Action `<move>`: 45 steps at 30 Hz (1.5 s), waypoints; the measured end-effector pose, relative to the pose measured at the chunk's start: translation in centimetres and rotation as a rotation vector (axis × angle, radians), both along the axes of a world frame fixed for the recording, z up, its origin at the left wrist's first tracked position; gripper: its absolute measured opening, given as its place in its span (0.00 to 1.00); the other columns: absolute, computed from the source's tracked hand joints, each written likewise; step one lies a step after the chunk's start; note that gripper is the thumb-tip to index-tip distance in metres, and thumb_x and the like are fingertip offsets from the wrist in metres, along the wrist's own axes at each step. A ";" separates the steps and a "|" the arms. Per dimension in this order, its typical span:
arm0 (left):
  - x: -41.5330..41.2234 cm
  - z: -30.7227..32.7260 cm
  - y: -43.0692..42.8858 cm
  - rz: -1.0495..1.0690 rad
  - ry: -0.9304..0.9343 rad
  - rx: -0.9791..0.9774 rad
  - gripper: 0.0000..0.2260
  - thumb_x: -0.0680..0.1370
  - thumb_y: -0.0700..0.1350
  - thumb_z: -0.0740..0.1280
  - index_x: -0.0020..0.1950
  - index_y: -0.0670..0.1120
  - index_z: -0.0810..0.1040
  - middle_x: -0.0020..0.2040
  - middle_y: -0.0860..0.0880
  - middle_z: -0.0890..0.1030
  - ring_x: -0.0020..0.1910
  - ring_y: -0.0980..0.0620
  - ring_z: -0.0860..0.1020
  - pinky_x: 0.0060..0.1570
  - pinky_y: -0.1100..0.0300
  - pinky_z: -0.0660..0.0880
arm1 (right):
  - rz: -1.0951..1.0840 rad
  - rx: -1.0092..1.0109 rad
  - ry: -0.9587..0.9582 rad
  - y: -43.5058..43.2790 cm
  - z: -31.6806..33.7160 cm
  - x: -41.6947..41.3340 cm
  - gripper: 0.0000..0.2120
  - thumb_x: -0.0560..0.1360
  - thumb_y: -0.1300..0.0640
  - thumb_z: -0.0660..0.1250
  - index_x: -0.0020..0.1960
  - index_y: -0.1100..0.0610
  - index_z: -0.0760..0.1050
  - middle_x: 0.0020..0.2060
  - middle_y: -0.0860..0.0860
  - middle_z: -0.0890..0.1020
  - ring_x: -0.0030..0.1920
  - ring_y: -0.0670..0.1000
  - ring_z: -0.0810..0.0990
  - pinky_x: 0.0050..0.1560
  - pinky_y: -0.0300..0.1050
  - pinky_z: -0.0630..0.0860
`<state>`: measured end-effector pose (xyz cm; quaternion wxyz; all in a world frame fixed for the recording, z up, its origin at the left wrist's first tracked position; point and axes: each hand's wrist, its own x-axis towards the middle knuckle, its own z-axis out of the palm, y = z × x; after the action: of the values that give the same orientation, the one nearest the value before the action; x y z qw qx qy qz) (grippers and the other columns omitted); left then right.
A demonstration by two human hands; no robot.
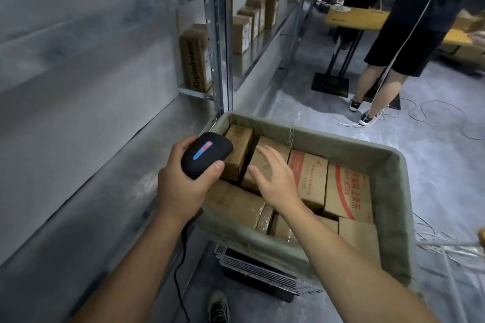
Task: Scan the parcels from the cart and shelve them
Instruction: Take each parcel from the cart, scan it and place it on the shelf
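My left hand grips a black handheld scanner with a lit blue and red strip, held just left of the cart. The cart is a wire basket lined with grey-green fabric, filled with several brown cardboard parcels. My right hand hovers with fingers spread over a plain brown parcel near the cart's middle left. Two parcels with red print lie to its right. Several parcels stand upright on the metal shelf at left.
Grey metal shelving runs along the left, with an upright post beside the cart. A person in black shorts stands at the right by a yellow table. White cables trail over the floor. My shoe is below.
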<state>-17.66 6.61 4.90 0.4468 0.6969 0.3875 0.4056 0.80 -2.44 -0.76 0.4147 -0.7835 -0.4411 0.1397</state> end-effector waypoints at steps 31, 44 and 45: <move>4.5 -7.0 14.4 0.081 0.203 -0.232 0.26 0.64 0.64 0.73 0.61 0.67 0.73 0.52 0.60 0.83 0.47 0.53 0.85 0.47 0.51 0.84 | -0.201 -0.607 0.124 20.0 -11.0 2.9 0.35 0.74 0.37 0.69 0.75 0.42 0.57 0.78 0.53 0.49 0.78 0.59 0.49 0.69 0.66 0.66; 6.1 -6.1 12.8 0.106 0.166 -0.250 0.29 0.64 0.63 0.73 0.64 0.61 0.74 0.53 0.54 0.84 0.46 0.45 0.85 0.49 0.43 0.83 | -0.232 -0.302 0.375 15.5 -7.8 5.0 0.34 0.74 0.49 0.72 0.77 0.39 0.63 0.78 0.50 0.54 0.76 0.61 0.57 0.75 0.59 0.63; 6.4 -6.0 12.5 0.106 0.167 -0.245 0.28 0.64 0.63 0.73 0.64 0.61 0.74 0.53 0.54 0.84 0.46 0.45 0.85 0.49 0.43 0.83 | -0.238 -0.245 0.398 14.6 -7.6 5.3 0.34 0.74 0.49 0.73 0.77 0.40 0.64 0.78 0.50 0.54 0.76 0.59 0.57 0.75 0.59 0.64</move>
<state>-11.29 19.08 -1.10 0.4727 0.6471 0.5060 0.3191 6.13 12.15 -8.38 0.4086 -0.8315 -0.2355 0.2936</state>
